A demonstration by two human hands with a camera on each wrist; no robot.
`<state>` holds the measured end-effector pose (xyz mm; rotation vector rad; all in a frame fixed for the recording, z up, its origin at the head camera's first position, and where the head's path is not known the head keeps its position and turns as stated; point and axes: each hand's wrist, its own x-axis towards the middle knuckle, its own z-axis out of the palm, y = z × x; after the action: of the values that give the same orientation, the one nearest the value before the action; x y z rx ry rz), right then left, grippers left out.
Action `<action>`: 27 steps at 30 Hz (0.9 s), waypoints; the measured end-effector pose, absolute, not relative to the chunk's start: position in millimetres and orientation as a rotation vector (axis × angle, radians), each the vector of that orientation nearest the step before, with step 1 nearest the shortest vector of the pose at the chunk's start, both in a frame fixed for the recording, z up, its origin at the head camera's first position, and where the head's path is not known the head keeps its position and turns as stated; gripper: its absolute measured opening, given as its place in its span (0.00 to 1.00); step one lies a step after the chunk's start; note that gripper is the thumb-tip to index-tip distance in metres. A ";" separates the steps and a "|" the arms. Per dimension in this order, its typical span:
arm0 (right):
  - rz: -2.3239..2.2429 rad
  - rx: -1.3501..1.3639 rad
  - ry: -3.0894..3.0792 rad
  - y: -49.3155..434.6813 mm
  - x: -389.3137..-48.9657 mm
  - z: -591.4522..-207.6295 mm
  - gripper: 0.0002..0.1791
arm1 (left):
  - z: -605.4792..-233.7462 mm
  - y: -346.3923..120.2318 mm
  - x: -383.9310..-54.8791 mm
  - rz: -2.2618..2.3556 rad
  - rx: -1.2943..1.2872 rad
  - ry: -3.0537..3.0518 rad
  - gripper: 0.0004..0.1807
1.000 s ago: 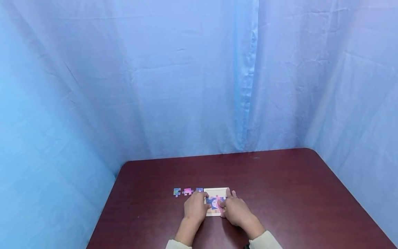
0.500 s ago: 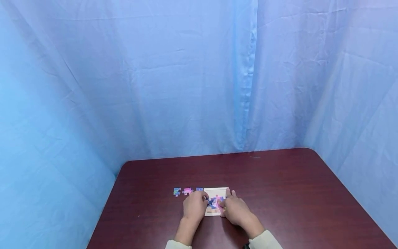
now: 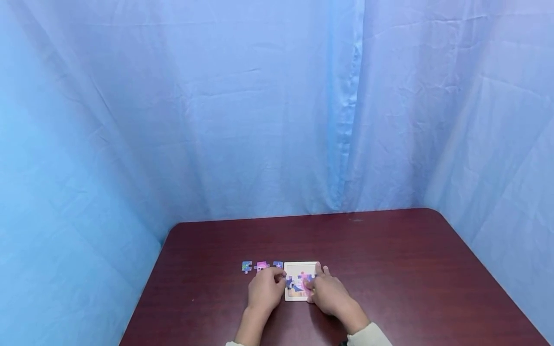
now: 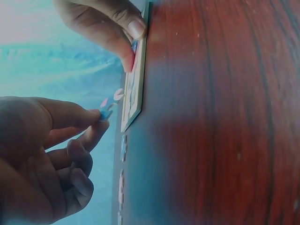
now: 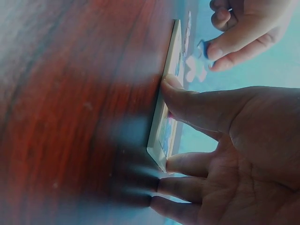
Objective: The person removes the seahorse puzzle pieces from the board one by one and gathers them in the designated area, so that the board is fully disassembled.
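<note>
My left hand [image 3: 265,290] pinches a small jigsaw piece [image 4: 106,114] between thumb and index finger. The piece is tilted and raised over the left side of a pale, shallow puzzle tray [image 3: 301,263]; its other fingers are curled. My right hand [image 3: 331,292] grips the tray at its right side, thumb [image 5: 174,91] at the near rim and outer fingers spread past the right edge. Pink and blue pieces [image 3: 298,290] lie in the tray's near part, partly covered by the right hand. The pale base shows in its far part.
To the left of the tray lie three loose jigsaw pieces in a row: a blue one [image 3: 246,265], a pink one [image 3: 261,265] and one with a star [image 3: 278,264]. The dark red table [image 3: 389,259] ends at blue curtains [image 3: 268,144].
My left hand has drawn back a little to the left and lifted the pinched piece, turning it. The right hand stays on the tray.
</note>
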<state>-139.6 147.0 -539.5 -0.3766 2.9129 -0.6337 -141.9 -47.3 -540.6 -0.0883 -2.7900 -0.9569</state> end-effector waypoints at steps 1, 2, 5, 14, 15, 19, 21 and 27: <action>-0.635 -0.376 2.914 147.0 -139.4 -539.9 0.21 | -539.7 -49.0 -140.8 -0.959 -0.076 -2.788 0.08; -0.643 -0.374 2.913 146.9 -139.2 -540.7 0.21 | -539.1 -50.9 -140.0 -0.958 -0.065 -2.790 0.08; -0.652 -0.361 2.904 147.1 -138.1 -542.3 0.22 | -536.6 -57.5 -137.8 -0.964 -0.022 -2.798 0.09; -0.644 -0.360 2.900 148.6 -138.2 -539.8 0.21 | -532.3 -86.5 -136.4 -0.947 0.120 -2.823 0.10; -0.639 -0.359 2.900 148.7 -138.2 -539.4 0.21 | -532.2 -90.4 -136.7 -0.938 0.145 -2.831 0.10; -0.652 -0.351 2.899 148.7 -138.7 -540.3 0.21 | -532.9 -106.6 -138.2 -0.904 0.231 -2.857 0.09; -0.661 -0.350 2.899 148.3 -139.0 -541.5 0.22 | -532.9 -113.4 -139.4 -0.887 0.276 -2.867 0.10; -0.657 -0.351 2.901 146.8 -138.0 -539.8 0.22 | -530.8 -128.2 -143.7 -0.850 0.375 -2.891 0.13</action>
<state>-138.0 146.8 -539.8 -0.3511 2.9015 -0.6575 -143.7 -128.2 -530.8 0.3748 -2.8914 -0.8499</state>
